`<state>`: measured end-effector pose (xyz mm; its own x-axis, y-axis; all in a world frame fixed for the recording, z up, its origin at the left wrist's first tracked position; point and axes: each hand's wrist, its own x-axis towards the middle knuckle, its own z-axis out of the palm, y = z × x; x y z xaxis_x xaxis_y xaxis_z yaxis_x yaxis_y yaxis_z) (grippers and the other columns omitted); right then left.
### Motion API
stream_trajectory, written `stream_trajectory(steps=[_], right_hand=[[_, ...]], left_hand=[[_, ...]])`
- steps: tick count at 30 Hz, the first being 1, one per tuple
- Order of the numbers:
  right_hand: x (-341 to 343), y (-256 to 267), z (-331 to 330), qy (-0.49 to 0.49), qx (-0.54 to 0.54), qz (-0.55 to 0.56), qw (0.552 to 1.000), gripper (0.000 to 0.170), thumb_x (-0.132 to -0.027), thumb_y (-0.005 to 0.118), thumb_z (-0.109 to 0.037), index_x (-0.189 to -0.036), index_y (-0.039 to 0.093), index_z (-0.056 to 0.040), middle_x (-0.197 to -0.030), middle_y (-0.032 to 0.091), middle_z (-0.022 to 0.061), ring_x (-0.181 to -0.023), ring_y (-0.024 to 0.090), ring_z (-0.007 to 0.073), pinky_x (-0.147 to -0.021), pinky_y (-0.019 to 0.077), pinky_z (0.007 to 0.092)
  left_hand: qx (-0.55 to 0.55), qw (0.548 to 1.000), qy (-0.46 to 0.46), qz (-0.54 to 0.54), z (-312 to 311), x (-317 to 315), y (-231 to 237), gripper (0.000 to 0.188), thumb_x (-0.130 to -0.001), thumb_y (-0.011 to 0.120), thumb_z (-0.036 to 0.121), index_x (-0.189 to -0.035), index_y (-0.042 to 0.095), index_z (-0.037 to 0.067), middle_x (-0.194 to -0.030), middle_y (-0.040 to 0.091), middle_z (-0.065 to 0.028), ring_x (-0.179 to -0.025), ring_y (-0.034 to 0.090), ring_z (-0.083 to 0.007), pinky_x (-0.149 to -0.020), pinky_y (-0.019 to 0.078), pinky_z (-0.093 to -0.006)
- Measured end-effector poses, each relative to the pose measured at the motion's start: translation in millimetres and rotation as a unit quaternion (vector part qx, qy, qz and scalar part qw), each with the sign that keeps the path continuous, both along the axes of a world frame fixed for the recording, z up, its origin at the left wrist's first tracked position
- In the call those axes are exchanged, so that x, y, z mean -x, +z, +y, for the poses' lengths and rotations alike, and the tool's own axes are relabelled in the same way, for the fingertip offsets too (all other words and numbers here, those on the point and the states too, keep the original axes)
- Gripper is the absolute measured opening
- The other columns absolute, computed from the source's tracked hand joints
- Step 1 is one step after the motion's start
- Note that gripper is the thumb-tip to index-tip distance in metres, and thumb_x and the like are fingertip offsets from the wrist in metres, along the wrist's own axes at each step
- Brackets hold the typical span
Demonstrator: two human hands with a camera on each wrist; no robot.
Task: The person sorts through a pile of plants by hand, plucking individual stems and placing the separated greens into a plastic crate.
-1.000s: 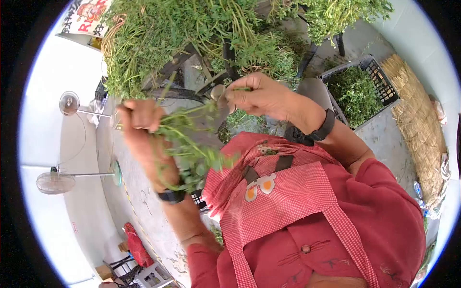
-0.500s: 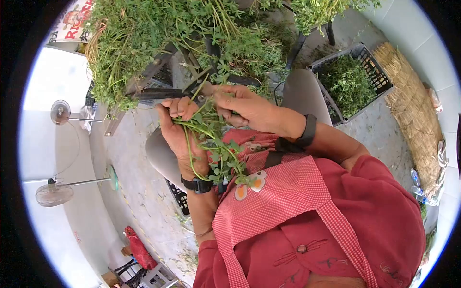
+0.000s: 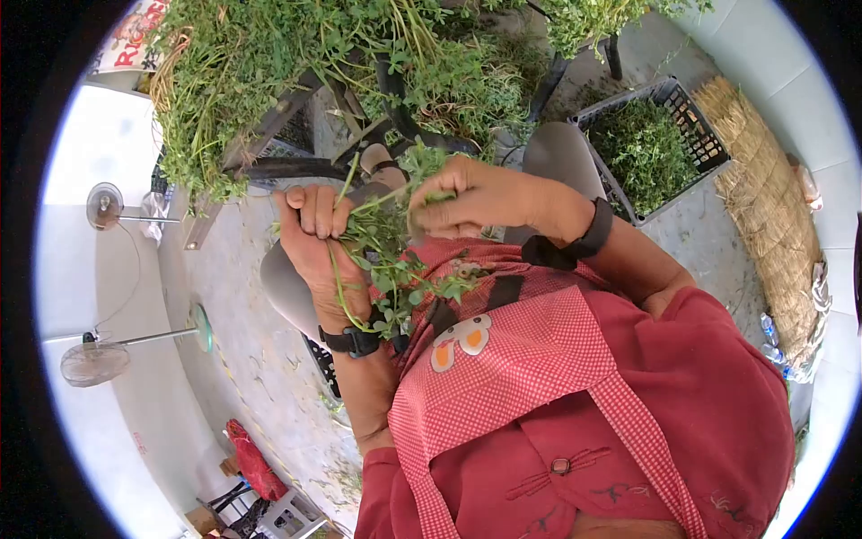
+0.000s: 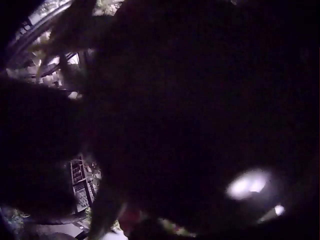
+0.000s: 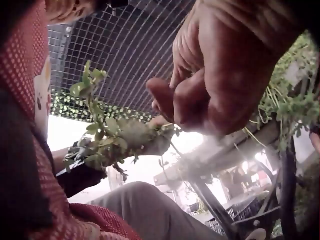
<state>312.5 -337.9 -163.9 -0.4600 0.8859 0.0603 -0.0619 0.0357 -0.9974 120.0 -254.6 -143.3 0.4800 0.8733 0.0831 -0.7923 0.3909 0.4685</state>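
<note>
Green leafy sprigs (image 3: 382, 256) between 2 hands, long axis slanting from left hand (image 3: 314, 238) down-right toward apron (image 3: 507, 368). Left hand grips them; right hand (image 3: 480, 199) bent-fingered just beside; blurred, cannot tell if pinching. Beyond: heaped greens (image 3: 269, 67); black crate (image 3: 706, 130) off right.

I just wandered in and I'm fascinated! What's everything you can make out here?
Held sprigs: one bunch, green, centre
Plant heaps: at least two, green, top
Crate: at least one, black, right, containing greens
Straw bundle: one, tan, far right
Bottles: count unclear, clear and bluish, lower right
Fans: two, greyish, left
Bundle: one, red, lower left
Apron: one, red-and-white check, on the person
Shirt: one, red, under the apron
Hands: two, bare; left gripping sprigs, right near their leaves
</note>
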Motion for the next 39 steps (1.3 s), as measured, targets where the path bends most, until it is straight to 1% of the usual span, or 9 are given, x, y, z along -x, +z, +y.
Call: stream_trajectory(steps=[2,9,14,24,27,29,31,34,39], right_hand=[[-4.7,-11.4,4.8,-0.019,0.132,0.149,0.98,0.022,-0.088,0.055,-0.024,-0.094,0.062,-0.0035,-0.07,0.059,0.002,-0.047,0.042,0.0054,-0.042,0.0299,0.0188],[-22.7,-8.5,12.9,-0.114,0.077,0.195,0.971,0.021,-0.088,0.055,-0.02,-0.097,0.062,-0.0018,-0.076,0.061,0.0035,-0.058,0.053,0.0057,-0.046,0.0357,0.0201],[-20.0,-15.4,24.3,-0.219,-0.28,-0.112,0.928,0.02,-0.081,0.062,-0.013,-0.099,0.065,-0.0053,-0.071,0.059,0.0068,-0.062,0.057,0.0186,-0.055,0.0436,0.0307],[-1.4,-16.6,26.6,-0.252,-0.341,-0.282,0.861,0.012,-0.079,0.059,-0.013,-0.08,0.062,-0.0012,-0.067,0.055,0.0088,-0.054,0.053,0.0243,-0.049,0.0409,0.0341],[-11.8,-20.5,36.2,-0.305,-0.03,-0.015,0.952,0.015,-0.082,0.053,-0.014,-0.074,0.056,-0.0011,-0.069,0.054,0.005,-0.05,0.051,0.0177,-0.042,0.0363,0.03],[-44.5,-50.4,59.6,-0.124,0.168,0.522,0.827,0.013,-0.084,0.047,-0.013,-0.084,0.056,-0.0035,-0.073,0.055,0.0048,-0.054,0.051,0.0122,-0.039,0.0343,0.023],[-31.4,-15.5,40.6,-0.223,0.208,0.471,0.828,0.014,-0.085,0.047,-0.014,-0.079,0.054,-0.0032,-0.077,0.054,0.0064,-0.049,0.046,0.0091,-0.037,0.0313,0.0223],[-18.8,1.1,21.1,-0.114,0.157,0.217,0.957,0.019,-0.086,0.053,-0.021,-0.084,0.058,-0.0021,-0.064,0.051,0.0021,-0.057,0.045,0.0077,-0.04,0.0299,0.021],[12.1,-12.5,17.7,-0.153,0.063,0.053,0.985,0.028,-0.086,0.059,-0.025,-0.097,0.061,-0.0001,-0.063,0.042,-0.0049,-0.048,0.031,0.002,-0.041,0.0203,0.0194]], left_hand=[[-0.014,1.0,0.019,-0.003,-0.6,-0.4,0.3,0.035,-0.097,0.036,0.029,-0.07,0.043,0.008,-0.053,0.025,0.0041,-0.044,0.021,-0.0069,-0.04,0.0217,-0.0223],[-0.016,1.0,0.015,-0.011,-5.1,-3.5,5.1,0.031,-0.096,0.037,0.024,-0.069,0.042,0.008,-0.05,0.025,0.005,-0.041,0.024,-0.0052,-0.04,0.0242,-0.0212],[-0.018,0.998,-0.028,-0.061,-2.2,1.2,0.7,0.036,-0.097,0.035,0.029,-0.069,0.042,0.007,-0.053,0.027,0.0032,-0.045,0.023,-0.0085,-0.042,0.0243,-0.0236],[0.02,0.999,-0.016,-0.034,-7.2,-5.5,-1.7,0.034,-0.096,0.037,0.027,-0.069,0.042,0.008,-0.051,0.025,0.0033,-0.042,0.022,-0.0078,-0.038,0.0211,-0.024],[0.022,0.999,-0.036,-0.02,-9.6,-10.1,-2.1,0.034,-0.096,0.037,0.027,-0.068,0.042,0.008,-0.051,0.024,0.0036,-0.042,0.022,-0.0075,-0.038,0.0209,-0.0237],[0.032,0.996,-0.058,-0.063,-8.9,-5.0,-0.4,0.033,-0.096,0.038,0.026,-0.069,0.042,0.008,-0.052,0.024,0.0039,-0.042,0.022,-0.0075,-0.039,0.0219,-0.0229],[0.036,0.996,-0.042,-0.071,-4.2,-5.4,-1.4,0.032,-0.095,0.038,0.026,-0.069,0.041,0.008,-0.052,0.024,0.0039,-0.043,0.022,-0.0077,-0.04,0.0229,-0.0228],[0.027,0.996,-0.026,-0.081,-1.2,-6.8,-4.1,0.03,-0.095,0.037,0.023,-0.07,0.041,0.008,-0.055,0.026,0.0033,-0.046,0.025,-0.008,-0.044,0.0259,-0.0233],[0.008,0.995,-0.019,-0.094,-1.9,-9.6,-3.9,0.028,-0.095,0.037,0.02,-0.07,0.041,0.008,-0.06,0.03,0.0012,-0.053,0.03,-0.0096,-0.051,0.0302,-0.0244]])
